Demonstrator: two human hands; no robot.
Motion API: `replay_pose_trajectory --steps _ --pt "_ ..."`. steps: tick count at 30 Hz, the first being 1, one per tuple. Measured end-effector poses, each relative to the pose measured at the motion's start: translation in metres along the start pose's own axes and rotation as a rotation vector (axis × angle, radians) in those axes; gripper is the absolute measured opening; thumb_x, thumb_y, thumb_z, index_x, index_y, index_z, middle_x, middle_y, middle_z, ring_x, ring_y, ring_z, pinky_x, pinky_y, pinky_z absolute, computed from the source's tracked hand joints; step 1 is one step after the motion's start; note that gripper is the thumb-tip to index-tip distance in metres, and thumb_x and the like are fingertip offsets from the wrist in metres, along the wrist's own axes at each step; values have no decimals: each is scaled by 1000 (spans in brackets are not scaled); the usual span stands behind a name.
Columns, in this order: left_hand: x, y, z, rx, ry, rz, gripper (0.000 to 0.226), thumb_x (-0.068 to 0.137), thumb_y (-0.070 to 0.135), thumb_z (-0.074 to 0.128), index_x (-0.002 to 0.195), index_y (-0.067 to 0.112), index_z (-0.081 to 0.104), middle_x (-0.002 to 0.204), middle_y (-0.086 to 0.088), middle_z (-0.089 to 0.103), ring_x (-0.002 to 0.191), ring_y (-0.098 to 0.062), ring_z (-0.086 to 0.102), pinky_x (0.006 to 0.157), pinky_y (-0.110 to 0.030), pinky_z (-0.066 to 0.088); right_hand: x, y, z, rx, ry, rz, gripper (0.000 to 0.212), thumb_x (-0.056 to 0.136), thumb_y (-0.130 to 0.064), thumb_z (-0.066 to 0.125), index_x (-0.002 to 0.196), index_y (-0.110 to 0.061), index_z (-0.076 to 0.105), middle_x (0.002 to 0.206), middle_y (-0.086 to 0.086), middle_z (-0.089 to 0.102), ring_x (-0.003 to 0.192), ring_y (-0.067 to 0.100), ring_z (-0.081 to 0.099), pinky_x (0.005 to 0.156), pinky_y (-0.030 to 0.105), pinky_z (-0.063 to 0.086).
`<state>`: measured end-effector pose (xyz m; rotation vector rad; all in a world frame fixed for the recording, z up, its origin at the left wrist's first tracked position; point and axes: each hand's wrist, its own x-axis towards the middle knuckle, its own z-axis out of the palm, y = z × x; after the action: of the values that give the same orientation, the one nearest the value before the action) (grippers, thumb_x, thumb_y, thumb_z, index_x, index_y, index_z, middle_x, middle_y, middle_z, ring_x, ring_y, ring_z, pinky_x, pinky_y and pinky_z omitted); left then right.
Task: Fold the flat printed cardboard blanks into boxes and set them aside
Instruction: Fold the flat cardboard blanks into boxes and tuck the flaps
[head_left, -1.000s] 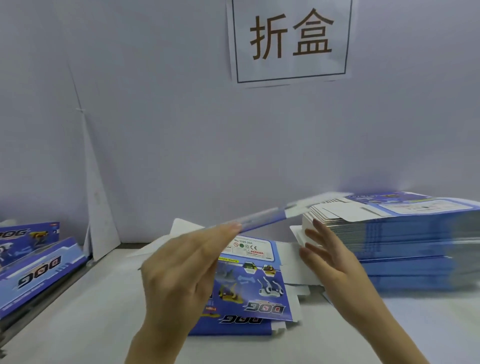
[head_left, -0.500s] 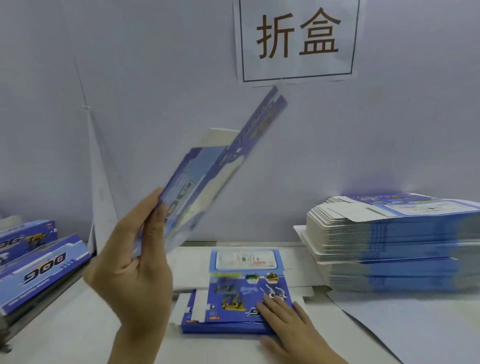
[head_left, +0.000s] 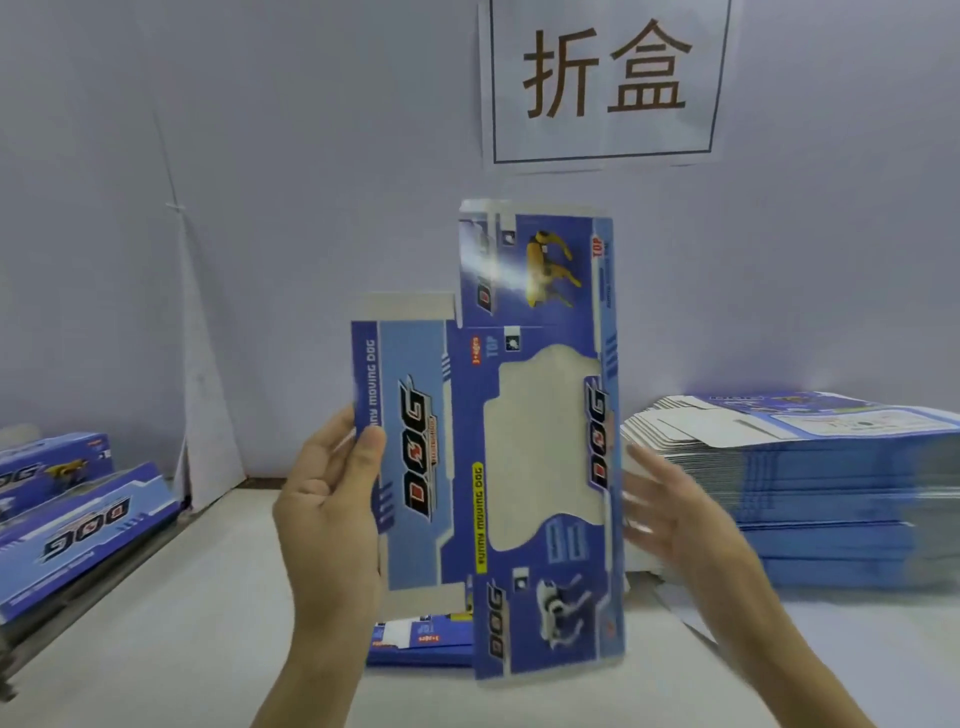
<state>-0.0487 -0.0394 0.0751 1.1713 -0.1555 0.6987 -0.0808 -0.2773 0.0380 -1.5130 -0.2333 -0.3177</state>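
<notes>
A flat blue printed blank (head_left: 519, 441) marked "DOG" stands upright in front of me, printed side toward me, with a window cut-out in its middle panel. My left hand (head_left: 332, 499) grips its left edge, thumb on the front. My right hand (head_left: 675, 514) is blurred, fingers spread and holding nothing, just right of the blank's right edge. A tall stack of flat blanks (head_left: 810, 478) sits on the table at the right. Another blank (head_left: 421, 644) lies flat on the table behind the held one, mostly hidden.
Folded blue boxes (head_left: 78, 519) lie on a shelf at the left edge. A white table (head_left: 182, 623) runs under everything, with a grey-white wall behind. A paper sign (head_left: 602, 78) with two characters hangs on the wall. A folded white card (head_left: 202, 395) leans at the back left.
My left hand has swung the blank from a tilted, edge-on pose to upright and facing me. My right hand has lifted off the blank on the table and moved up toward the held blank's right edge.
</notes>
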Motion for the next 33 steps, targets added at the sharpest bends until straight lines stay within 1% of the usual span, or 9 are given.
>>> replay_pose_trajectory --steps 3,5,9,13,18,21,25,29,33 --pt "-7 -4 7 60 -66 -74 18 86 30 60 98 43 64 96 13 74 77 -4 70 56 -17 55 -7 -21 12 -46 112 -143 48 88 -52 51 134 -38 52 128 -18 63 118 3 60 93 30 49" --pt "-14 -5 12 89 -118 -81 23 89 30 55 105 46 60 96 20 72 85 -3 69 57 -16 55 -12 -22 17 -44 156 -221 42 92 -46 58 134 -41 50 126 -23 63 113 -3 61 83 21 55" --pt "-27 -5 21 135 -231 -65 54 81 44 52 134 39 47 114 17 64 109 -4 62 74 -24 59 -11 -17 19 -62 211 -182 67 82 -43 51 147 -38 38 137 -24 54 115 -11 55 74 7 50" --pt "-30 0 23 172 -261 -31 72 74 54 53 143 38 39 122 18 60 111 2 58 84 -25 56 -11 -15 24 -103 228 -165 69 82 -48 53 148 -41 34 140 -25 51 119 -11 52 82 12 52" --pt "-38 2 26 205 -355 -35 88 69 61 63 147 37 31 128 17 57 114 -2 59 81 -25 57 -11 -12 33 -115 172 -181 61 83 -55 58 140 -49 37 132 -32 55 123 -8 51 107 32 45" --pt "-53 -4 31 113 -519 -162 94 67 59 75 146 41 29 125 21 61 106 -1 64 75 -16 55 -12 -3 48 -96 56 -199 52 90 -47 58 139 -47 40 132 -29 57 125 -5 52 100 17 45" --pt "-62 -10 35 71 -768 -311 85 66 57 71 143 41 37 129 14 60 115 -12 62 90 -34 55 -12 6 48 -188 -27 -170 49 94 -53 53 140 -41 44 139 -28 51 132 -5 44 108 28 38" --pt "-34 -10 20 -83 -650 -508 53 70 39 77 118 23 62 107 -6 73 94 -30 71 71 -37 60 -7 -5 29 -175 105 -136 47 85 -53 63 129 -41 49 123 -31 60 118 -9 54 93 13 44" --pt "-17 -10 8 -83 -627 -582 61 64 44 66 118 16 61 108 -11 72 96 -34 70 76 -44 58 -6 -18 6 70 145 88 82 54 -62 81 124 -25 58 109 1 74 98 24 71 81 42 56"
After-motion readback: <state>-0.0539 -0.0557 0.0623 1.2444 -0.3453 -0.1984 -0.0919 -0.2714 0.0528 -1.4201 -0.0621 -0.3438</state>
